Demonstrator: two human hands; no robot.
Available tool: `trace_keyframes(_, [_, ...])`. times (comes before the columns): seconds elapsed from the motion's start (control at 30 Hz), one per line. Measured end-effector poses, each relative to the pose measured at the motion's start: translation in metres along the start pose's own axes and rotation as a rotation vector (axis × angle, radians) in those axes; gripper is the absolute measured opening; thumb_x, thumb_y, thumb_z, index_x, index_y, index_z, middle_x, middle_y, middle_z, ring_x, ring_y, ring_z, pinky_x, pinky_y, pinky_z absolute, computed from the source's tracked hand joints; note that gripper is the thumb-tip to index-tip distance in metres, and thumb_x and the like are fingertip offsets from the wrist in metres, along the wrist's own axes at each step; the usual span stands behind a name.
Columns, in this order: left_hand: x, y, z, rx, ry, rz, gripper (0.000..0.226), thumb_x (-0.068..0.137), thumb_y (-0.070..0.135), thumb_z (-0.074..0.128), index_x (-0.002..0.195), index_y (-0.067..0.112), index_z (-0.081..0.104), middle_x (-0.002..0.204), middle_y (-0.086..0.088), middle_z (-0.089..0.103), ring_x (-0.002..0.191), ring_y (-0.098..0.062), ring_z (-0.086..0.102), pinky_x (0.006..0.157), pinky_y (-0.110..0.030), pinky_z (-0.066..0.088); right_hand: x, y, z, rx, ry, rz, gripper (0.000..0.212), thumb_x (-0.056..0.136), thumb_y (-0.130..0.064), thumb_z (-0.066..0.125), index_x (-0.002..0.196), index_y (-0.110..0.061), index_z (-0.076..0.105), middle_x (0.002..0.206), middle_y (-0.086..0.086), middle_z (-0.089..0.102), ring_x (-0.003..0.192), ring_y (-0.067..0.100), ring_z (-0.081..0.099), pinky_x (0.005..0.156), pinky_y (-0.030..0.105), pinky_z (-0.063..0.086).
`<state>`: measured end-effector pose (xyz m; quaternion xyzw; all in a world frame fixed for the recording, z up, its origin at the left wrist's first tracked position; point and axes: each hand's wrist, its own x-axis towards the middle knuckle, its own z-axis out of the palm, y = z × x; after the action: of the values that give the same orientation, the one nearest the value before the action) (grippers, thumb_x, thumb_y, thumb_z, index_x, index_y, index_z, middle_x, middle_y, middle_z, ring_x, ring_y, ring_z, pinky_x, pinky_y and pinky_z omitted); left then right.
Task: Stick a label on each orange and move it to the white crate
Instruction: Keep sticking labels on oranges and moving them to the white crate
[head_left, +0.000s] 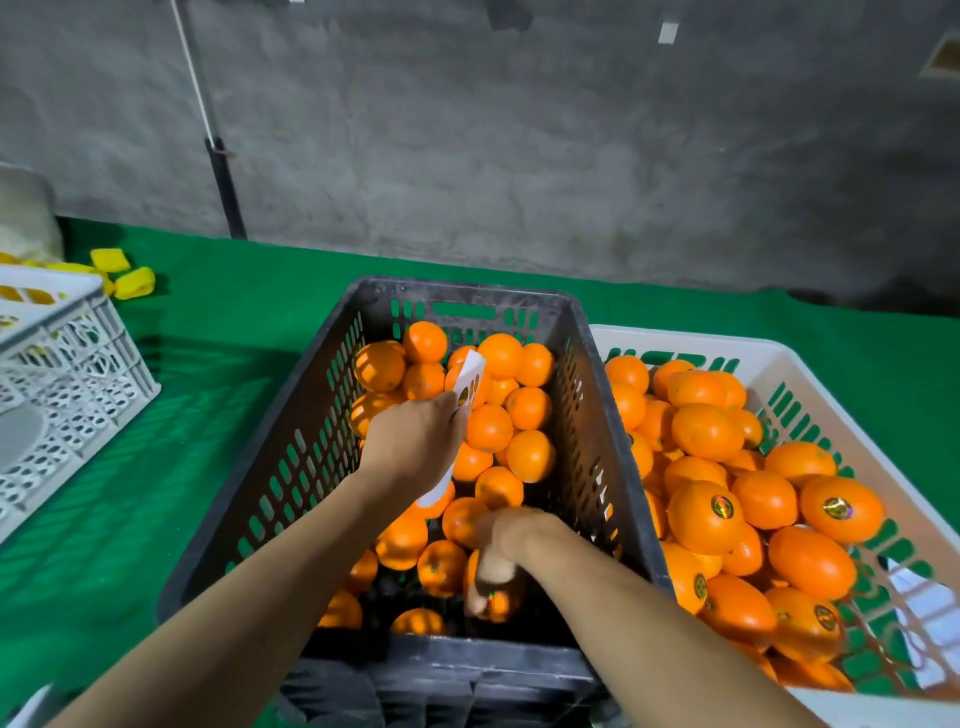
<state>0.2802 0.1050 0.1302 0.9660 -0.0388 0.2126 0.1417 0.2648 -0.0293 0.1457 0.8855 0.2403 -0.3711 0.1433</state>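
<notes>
Our left hand (415, 436) pinches a white label strip (470, 376) while our right hand (506, 538) sets blurred fingers on an orange (501, 605), too blurred for us to tell whether it grips it, at the near end of the black crate (311, 431), just beside the white crate (685, 340) heaped with labelled oranges (841, 509).

No legible text; orange stickers (836, 508) unreadable.
</notes>
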Motion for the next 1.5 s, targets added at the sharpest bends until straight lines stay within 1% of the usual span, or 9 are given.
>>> trace_keyframes(0.13, [0.001,-0.002,-0.002,0.003,0.08,-0.059,0.036,0.103,0.033,0.045,0.068,0.023,0.041,0.052,0.006,0.04,0.042,-0.013,0.04,0.039,-0.024,0.026,0.012,0.004,-0.003,0.022,0.346,0.081,0.08,0.076,-0.056,0.075,0.136,-0.012,0.045,0.139,0.013,0.04,0.125,0.037,0.045,0.095,0.047,0.043])
trace_keyframes(0.3, [0.003,-0.002,-0.014,0.028,0.253,-0.004,0.037,0.1,0.024,0.055,0.065,0.014,0.049,0.051,-0.004,0.051,0.039,-0.021,0.044,0.039,-0.027,0.033,0.003,0.022,-0.014,0.098,1.096,0.131,0.053,0.083,-0.018,0.069,0.13,-0.014,0.046,0.127,0.014,0.044,0.115,0.037,0.046,0.094,0.049,0.037])
trace_keyframes(0.43, [0.001,-0.002,-0.023,0.068,0.291,0.066,0.041,0.098,0.02,0.059,0.06,0.015,0.043,0.047,-0.003,0.045,0.037,-0.017,0.031,0.039,-0.025,0.029,-0.007,0.035,-0.021,0.179,1.491,0.394,0.063,0.069,-0.003,0.079,0.127,-0.014,0.058,0.125,0.016,0.056,0.115,0.036,0.054,0.096,0.05,0.044])
trace_keyframes(0.67, [-0.001,0.0,-0.02,0.056,0.242,0.097,0.04,0.091,0.017,0.069,0.059,0.015,0.045,0.046,0.003,0.038,0.037,-0.017,0.032,0.039,-0.024,0.022,-0.009,0.052,-0.02,0.506,1.473,0.687,0.084,0.07,0.001,0.076,0.145,-0.016,0.044,0.136,0.021,0.048,0.127,0.04,0.045,0.098,0.054,0.039])
trace_keyframes(0.93, [-0.001,-0.003,-0.015,0.04,0.202,0.101,0.041,0.091,0.019,0.069,0.059,0.019,0.044,0.045,0.004,0.043,0.036,-0.013,0.031,0.035,-0.024,0.019,-0.006,0.058,-0.018,0.74,1.443,0.735,0.091,0.075,-0.009,0.072,0.153,-0.008,0.025,0.159,0.024,0.018,0.147,0.043,0.015,0.111,0.063,0.017])
trace_keyframes(1.03, [0.0,-0.005,-0.011,0.044,0.175,0.087,0.043,0.093,0.022,0.066,0.061,0.022,0.039,0.046,0.006,0.041,0.035,-0.014,0.037,0.033,-0.029,0.031,-0.003,0.052,-0.015,0.579,1.468,0.579,0.063,0.082,-0.011,0.065,0.142,-0.013,0.046,0.154,0.016,0.034,0.146,0.036,0.022,0.113,0.059,0.016])
trace_keyframes(1.13, [-0.001,-0.008,-0.008,0.054,0.142,0.049,0.041,0.097,0.025,0.06,0.063,0.022,0.038,0.05,0.007,0.038,0.039,-0.016,0.038,0.038,-0.033,0.036,0.004,0.048,-0.013,0.513,1.404,0.38,0.037,0.093,-0.017,0.056,0.13,-0.016,0.057,0.138,0.009,0.05,0.133,0.031,0.04,0.107,0.048,0.032])
trace_keyframes(1.3, [-0.002,-0.009,-0.01,-0.009,0.076,-0.061,0.038,0.102,0.035,0.048,0.067,0.02,0.045,0.058,0.001,0.052,0.049,-0.019,0.049,0.046,-0.035,0.041,0.013,0.026,-0.006,0.468,1.091,0.003,0.031,0.1,-0.025,0.045,0.129,-0.021,0.053,0.127,0.003,0.056,0.112,0.028,0.056,0.081,0.036,0.047])
trace_keyframes(1.5, [0.005,-0.004,-0.01,-0.822,-0.024,-0.321,0.043,0.104,0.037,0.047,0.065,0.019,0.047,0.047,0.007,0.042,0.044,-0.006,0.034,0.044,-0.023,0.026,0.024,0.017,-0.007,0.6,1.149,-0.066,0.042,0.103,-0.044,0.04,0.138,-0.023,0.047,0.133,-0.002,0.052,0.117,0.02,0.053,0.082,0.032,0.045])
